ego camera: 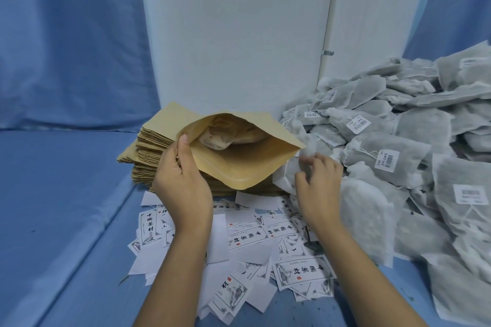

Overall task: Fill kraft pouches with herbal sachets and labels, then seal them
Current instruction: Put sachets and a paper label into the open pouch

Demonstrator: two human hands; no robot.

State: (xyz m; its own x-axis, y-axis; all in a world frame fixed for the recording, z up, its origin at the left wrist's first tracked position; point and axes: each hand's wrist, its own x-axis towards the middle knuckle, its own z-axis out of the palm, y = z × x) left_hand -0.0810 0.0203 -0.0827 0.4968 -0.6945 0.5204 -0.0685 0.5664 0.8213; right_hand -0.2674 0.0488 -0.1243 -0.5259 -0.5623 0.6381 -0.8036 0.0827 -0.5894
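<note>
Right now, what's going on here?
A person is mid-fill. The left hand holds a pouch open by its edge, in front of the pouch stack, with one sachet already inside. The right hand is at the sachet pile, and its fingers appear to pinch another sachet; that hand is blurred. Labels lie scattered in front. The pouch is unsealed.

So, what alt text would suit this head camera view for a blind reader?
A person's left grip holds open a kraft pouch with a sachet inside, before a stack of flat pouches. The right grip touches a heap of grey herbal sachets; printed labels lie scattered nearby.
</note>
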